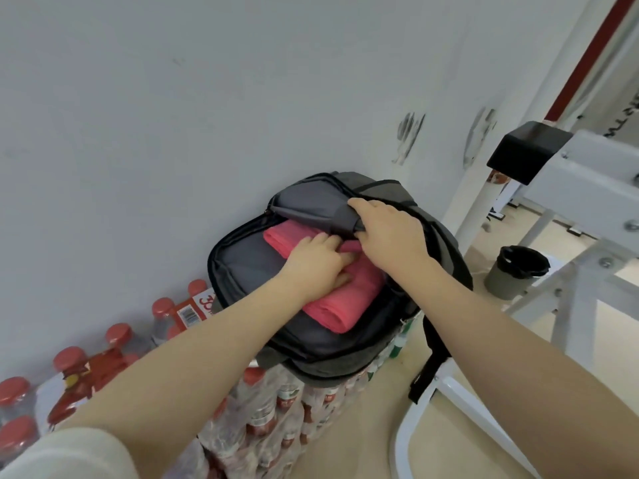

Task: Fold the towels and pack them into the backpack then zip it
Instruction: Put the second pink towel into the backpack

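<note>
A grey backpack (242, 261) lies unzipped on stacked packs of bottled water, against the wall. A folded pink towel (342, 302) lies partly inside its main compartment, with its near end sticking out over the rim. My left hand (316, 259) presses down on the towel with its fingers reaching under the flap. My right hand (387, 226) grips the raised grey flap (311, 209) of the backpack and holds it up. The far end of the towel is hidden under the flap.
Shrink-wrapped packs of red-capped water bottles (273, 409) carry the backpack and line the wall at left. A white metal frame (587, 188) stands at right. A grey bin with a black liner (515, 271) sits on the floor. A black strap (428, 368) hangs off the backpack.
</note>
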`<state>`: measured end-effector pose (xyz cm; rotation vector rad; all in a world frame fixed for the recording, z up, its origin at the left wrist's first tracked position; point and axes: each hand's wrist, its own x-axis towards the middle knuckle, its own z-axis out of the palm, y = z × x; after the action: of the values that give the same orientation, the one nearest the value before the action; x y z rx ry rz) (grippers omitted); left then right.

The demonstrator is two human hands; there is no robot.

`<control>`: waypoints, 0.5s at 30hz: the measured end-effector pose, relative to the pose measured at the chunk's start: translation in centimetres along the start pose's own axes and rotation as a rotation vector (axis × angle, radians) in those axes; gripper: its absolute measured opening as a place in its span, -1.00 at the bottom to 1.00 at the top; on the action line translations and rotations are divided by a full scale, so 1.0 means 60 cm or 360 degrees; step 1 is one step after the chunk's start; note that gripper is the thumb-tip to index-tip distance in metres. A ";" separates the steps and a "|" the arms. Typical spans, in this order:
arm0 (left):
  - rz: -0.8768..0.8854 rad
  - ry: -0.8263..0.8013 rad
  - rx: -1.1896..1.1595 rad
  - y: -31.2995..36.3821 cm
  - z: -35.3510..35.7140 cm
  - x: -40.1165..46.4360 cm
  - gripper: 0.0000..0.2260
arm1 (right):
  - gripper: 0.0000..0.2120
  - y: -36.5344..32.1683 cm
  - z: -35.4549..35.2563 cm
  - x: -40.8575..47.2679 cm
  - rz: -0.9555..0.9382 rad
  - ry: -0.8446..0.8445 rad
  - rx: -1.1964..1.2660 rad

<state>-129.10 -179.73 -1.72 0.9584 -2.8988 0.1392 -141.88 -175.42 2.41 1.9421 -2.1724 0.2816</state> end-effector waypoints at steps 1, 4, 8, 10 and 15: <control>0.0068 0.0166 0.0022 -0.008 0.001 -0.019 -0.64 | -0.58 -0.001 0.004 -0.006 0.0004 0.0015 0.0004; 0.0504 0.0411 -0.0092 -0.040 0.027 -0.082 -0.55 | -0.55 -0.007 0.020 -0.015 -0.0040 0.0136 -0.0080; 0.0551 0.0084 0.0127 -0.053 0.068 -0.093 -0.46 | -0.48 -0.020 0.029 -0.019 -0.0076 0.0197 -0.0188; 0.0334 -0.0116 0.0040 -0.046 0.066 -0.074 -0.49 | -0.50 -0.020 0.031 -0.023 -0.0074 0.0229 -0.0183; -0.0053 -0.0237 -0.0096 -0.037 0.075 -0.012 -0.53 | -0.53 -0.010 0.037 -0.024 -0.0068 0.0327 -0.0101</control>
<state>-127.46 -181.60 -6.12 1.0485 -2.9989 -0.0231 -141.22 -174.72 -0.10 1.8354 -1.9835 0.3822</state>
